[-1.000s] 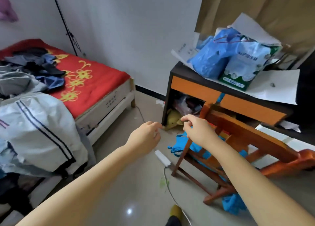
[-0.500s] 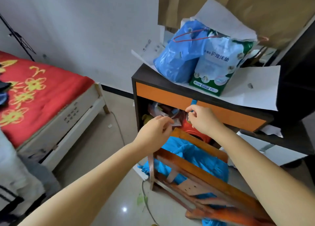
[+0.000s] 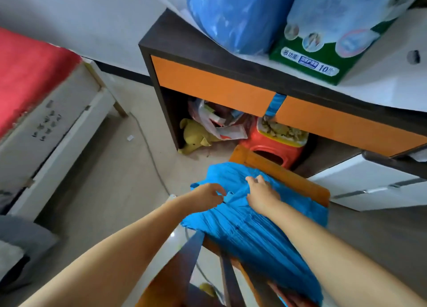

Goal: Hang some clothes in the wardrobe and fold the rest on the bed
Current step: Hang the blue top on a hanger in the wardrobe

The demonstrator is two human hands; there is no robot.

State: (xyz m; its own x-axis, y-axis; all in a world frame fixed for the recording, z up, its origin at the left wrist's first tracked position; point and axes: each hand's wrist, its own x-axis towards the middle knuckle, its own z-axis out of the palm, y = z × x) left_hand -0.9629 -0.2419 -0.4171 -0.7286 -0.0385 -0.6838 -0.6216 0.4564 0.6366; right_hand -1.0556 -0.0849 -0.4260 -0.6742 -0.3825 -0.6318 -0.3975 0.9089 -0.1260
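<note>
Pinching crinkled blue garment (image 3: 249,228) — left hand (image 3: 208,196), right hand (image 3: 262,196) flat, wooden chair (image 3: 284,175).

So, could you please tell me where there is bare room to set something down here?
Free: the floor between the bed frame and the desk, crossed only by a thin cable. Crowded: the desk top under bags, and the nook beneath with a red stool and yellow toy.

Head view: bright, even, diffuse light; source not visible. Soft shadow under the desk (image 3: 231,59). Small glare patch on the floor tiles (image 3: 172,235). Motion blur overall, strongest on the bed (image 3: 34,80) at left. Wide-angle bending at edges.
</note>
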